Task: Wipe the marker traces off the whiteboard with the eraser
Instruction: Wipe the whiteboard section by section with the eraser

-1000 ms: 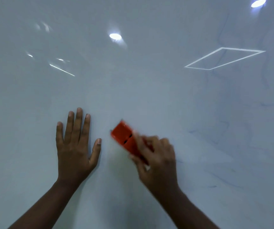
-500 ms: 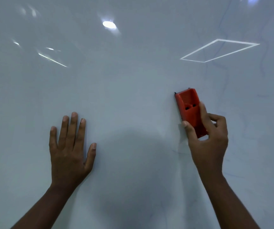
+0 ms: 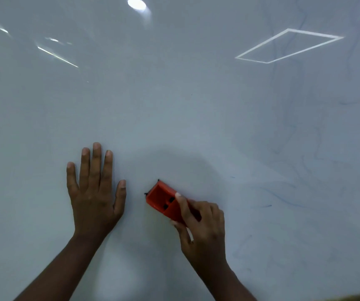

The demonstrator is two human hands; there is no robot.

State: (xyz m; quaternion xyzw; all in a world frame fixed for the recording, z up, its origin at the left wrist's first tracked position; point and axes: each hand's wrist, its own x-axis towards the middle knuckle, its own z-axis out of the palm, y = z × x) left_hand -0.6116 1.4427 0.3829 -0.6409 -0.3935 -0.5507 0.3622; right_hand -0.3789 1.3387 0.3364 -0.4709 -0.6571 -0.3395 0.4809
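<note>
- Low on the whiteboard (image 3: 174, 101), just right of centre, sits the eraser (image 3: 165, 202): an orange-red plastic block, its hollow back facing out with two small dark slots, tilted so its free end points up and left.
- Its lower right end is gripped by the right hand (image 3: 203, 230), thumb along the near edge, fingers curled over the far one.
- Just left, apart from the eraser, the left hand (image 3: 95, 196) lies flat on the board, fingers straight and slightly spread.
- Faint blue marker traces (image 3: 283, 198) smear the board's right side.
- Light reflections (image 3: 288, 45) show along the top.
</note>
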